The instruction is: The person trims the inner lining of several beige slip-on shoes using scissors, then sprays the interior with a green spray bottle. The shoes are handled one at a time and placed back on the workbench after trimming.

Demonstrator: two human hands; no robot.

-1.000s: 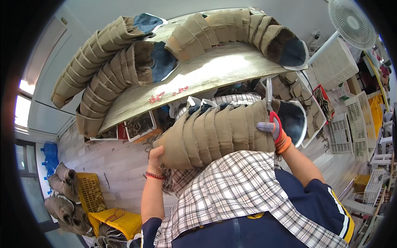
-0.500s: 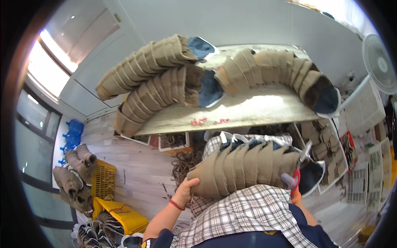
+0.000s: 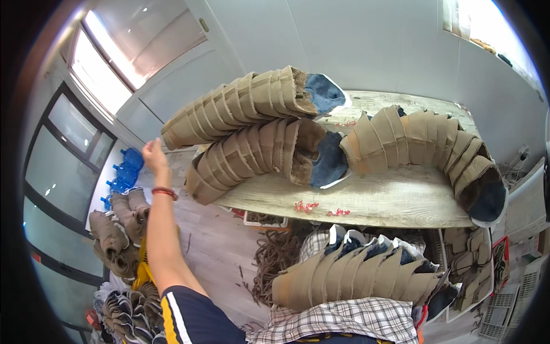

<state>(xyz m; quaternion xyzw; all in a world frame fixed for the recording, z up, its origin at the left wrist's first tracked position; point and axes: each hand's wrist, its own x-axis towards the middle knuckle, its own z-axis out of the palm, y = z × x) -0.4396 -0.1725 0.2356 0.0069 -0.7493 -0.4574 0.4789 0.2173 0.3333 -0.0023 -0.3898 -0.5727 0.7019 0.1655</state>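
My left hand (image 3: 154, 156) is raised at the end of a stretched arm, its fingers closed. It is beside the narrow left end of the upper stack of nested brown boot uppers (image 3: 240, 106); anything in its fingers is too small to make out. Across my lap, on a checked cloth (image 3: 355, 321), rests another stack of brown boot uppers (image 3: 344, 278) with dark blue lining and white edges. At that stack's right end my right hand (image 3: 421, 324) shows only as a bit of red and orange covering; its fingers are mostly hidden.
A pale wooden bench (image 3: 378, 200) bears several stacks, including a curved one (image 3: 418, 135) at the right. Brown strips (image 3: 275, 258) are heaped below. Blue water bottles (image 3: 127, 169) and piled uppers (image 3: 120, 229) stand left; a crate of brown pieces (image 3: 464, 264) is at right.
My left hand has let go of the lap stack's left end and moved up and left, beside the upper bench stack. The view has shifted, and my right hand is now mostly hidden.
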